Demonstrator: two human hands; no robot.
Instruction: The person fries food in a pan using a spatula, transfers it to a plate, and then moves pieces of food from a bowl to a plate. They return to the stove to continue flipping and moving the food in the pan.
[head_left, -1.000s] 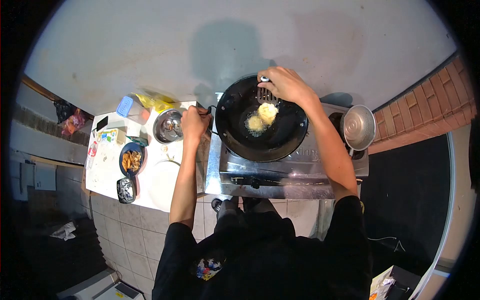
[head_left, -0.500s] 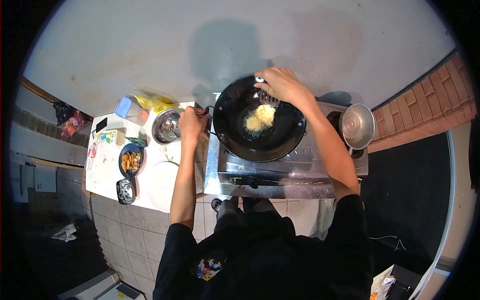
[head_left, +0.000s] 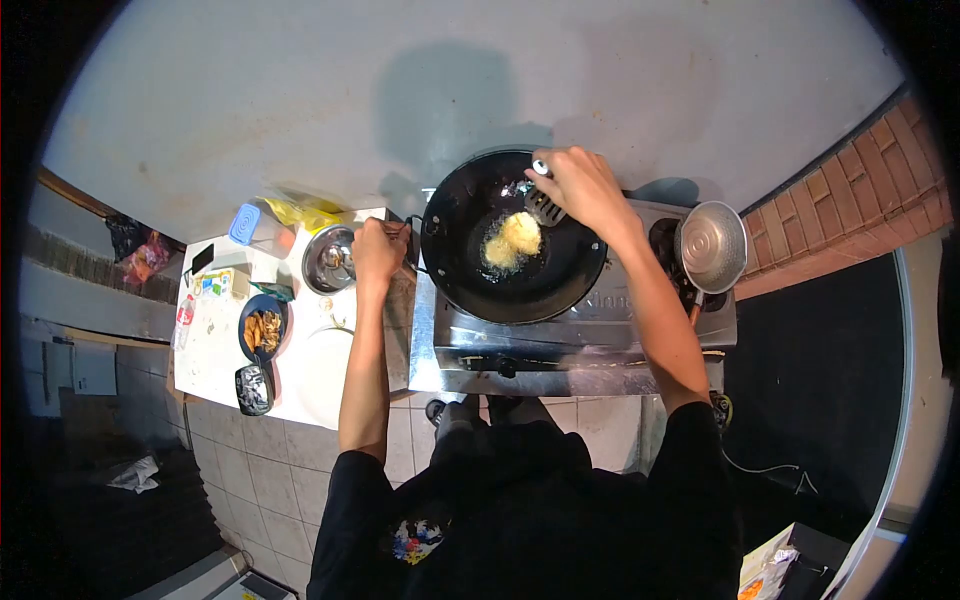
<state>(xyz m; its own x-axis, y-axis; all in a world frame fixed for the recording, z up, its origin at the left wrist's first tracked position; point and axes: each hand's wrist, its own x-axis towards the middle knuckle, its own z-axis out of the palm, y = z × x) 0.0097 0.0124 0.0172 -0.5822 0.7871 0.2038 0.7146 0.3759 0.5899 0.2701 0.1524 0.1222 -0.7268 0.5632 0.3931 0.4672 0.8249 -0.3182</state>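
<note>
A black wok (head_left: 560, 285) rests on the steel gas stove. Two pale yellow pieces of battered food (head_left: 512, 241) lie against each other in bubbling oil near its middle. My right hand (head_left: 585, 190) is closed around a slotted spatula (head_left: 544, 208), its white handle end showing above the fingers. The spatula's blade slants down beside the upper right edge of the food. At the wok's left rim, my left hand (head_left: 378, 255) is closed on the loop handle (head_left: 417, 243), the fingertips partly hidden.
Left of the stove, a white table (head_left: 215, 345) holds a steel bowl (head_left: 329, 262), a dark blue dish of fried pieces (head_left: 262, 328), a white plate (head_left: 325, 375) and a blue-lidded container (head_left: 245, 224). A metal pan (head_left: 712, 245) sits on the right burner (head_left: 664, 240). A wall stands behind.
My right hand has shifted slightly right and down, with the spatula's blade now at the food's upper right side. The food sits slightly further left. My left hand stays at the handle.
</note>
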